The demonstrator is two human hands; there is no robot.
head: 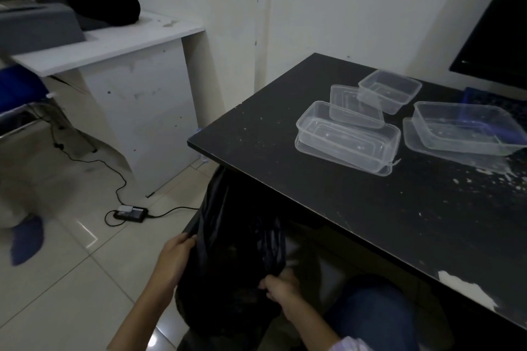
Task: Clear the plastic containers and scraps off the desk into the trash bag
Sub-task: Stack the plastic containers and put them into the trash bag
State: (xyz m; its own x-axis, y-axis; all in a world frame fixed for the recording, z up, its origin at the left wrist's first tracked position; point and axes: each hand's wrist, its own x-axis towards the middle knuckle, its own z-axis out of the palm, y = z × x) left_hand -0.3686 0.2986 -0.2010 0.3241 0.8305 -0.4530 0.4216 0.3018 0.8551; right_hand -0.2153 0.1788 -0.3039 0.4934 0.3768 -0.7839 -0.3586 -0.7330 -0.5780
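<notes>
A black trash bag (228, 253) hangs below the desk's near-left edge, between my hands. My left hand (175, 258) grips the bag's left rim. My right hand (281, 288) pinches its right rim. On the black desk (328, 202) lie several clear plastic containers: a large one (349, 138) on a lid, a smaller one (355, 107) leaning into it, another (389, 91) behind, and a wide one (467, 127) at the right on a lid. White scraps (467, 289) and crumbs speckle the desk's right side.
A dark monitor (496, 25) stands at the back right, a keyboard (496, 98) under it. To the left a white desk (114, 45) carries a black bag. A power brick (130, 213) and cable lie on the tiled floor. A person's blue shoe (27, 239) is at far left.
</notes>
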